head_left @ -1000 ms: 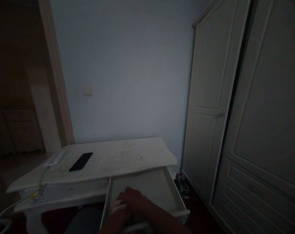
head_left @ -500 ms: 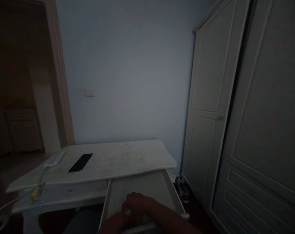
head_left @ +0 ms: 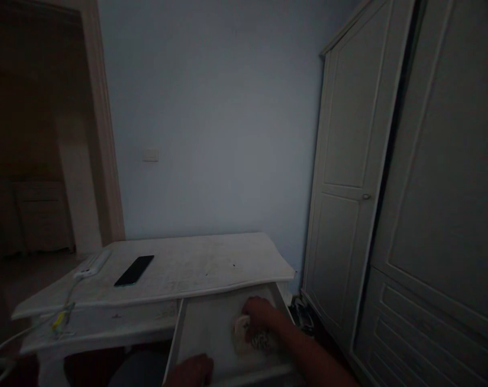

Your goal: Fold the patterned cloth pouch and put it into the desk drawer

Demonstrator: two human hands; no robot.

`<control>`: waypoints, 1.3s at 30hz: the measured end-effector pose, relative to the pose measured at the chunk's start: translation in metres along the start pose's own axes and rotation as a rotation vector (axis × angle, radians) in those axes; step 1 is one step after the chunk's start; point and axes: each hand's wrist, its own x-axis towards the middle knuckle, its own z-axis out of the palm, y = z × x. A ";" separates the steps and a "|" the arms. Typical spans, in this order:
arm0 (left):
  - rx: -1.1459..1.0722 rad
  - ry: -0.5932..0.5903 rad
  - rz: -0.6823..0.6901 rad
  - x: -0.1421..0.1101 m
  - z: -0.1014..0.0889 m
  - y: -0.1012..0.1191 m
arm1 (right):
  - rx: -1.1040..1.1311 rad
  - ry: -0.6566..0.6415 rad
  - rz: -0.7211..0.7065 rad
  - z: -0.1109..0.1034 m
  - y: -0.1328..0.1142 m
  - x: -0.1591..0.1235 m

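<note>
Inside the pulled-out drawer (head_left: 206,325) I had room to pass from my left hand (head_left: 193,370), near left, to the far left corner, while the pale bundle (head_left: 240,336) at my right hand (head_left: 260,313) obstructed the right side and the desktop (head_left: 215,260) overhung the far end.

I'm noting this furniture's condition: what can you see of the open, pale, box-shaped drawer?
The open, pale, box-shaped drawer looks painted, perhaps wooden, with a flat bottom and low walls. It is pulled out from beneath the right part of the long white desk. Inside, toward its right, the bare right hand touches a pale, soft-looking item with a dark pattern. The bare left hand is at its near left; contact is unclear.
</note>
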 end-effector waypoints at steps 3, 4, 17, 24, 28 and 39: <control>-0.012 0.064 0.023 -0.006 0.005 -0.001 | -0.026 0.145 0.219 -0.002 0.005 0.000; -0.013 0.083 0.027 -0.007 0.007 -0.001 | -0.022 0.169 0.259 -0.001 0.005 0.002; 0.009 0.100 0.112 0.010 0.019 -0.011 | 0.018 0.355 0.285 0.017 -0.024 0.024; 0.105 -0.008 0.057 0.019 0.016 -0.006 | 0.051 0.387 0.244 0.030 -0.008 0.025; 0.089 -0.011 0.059 0.017 0.012 0.000 | 0.063 0.382 0.248 0.033 0.004 0.021; 0.023 0.077 0.119 0.010 0.017 -0.009 | 0.014 0.329 0.124 0.037 0.001 0.017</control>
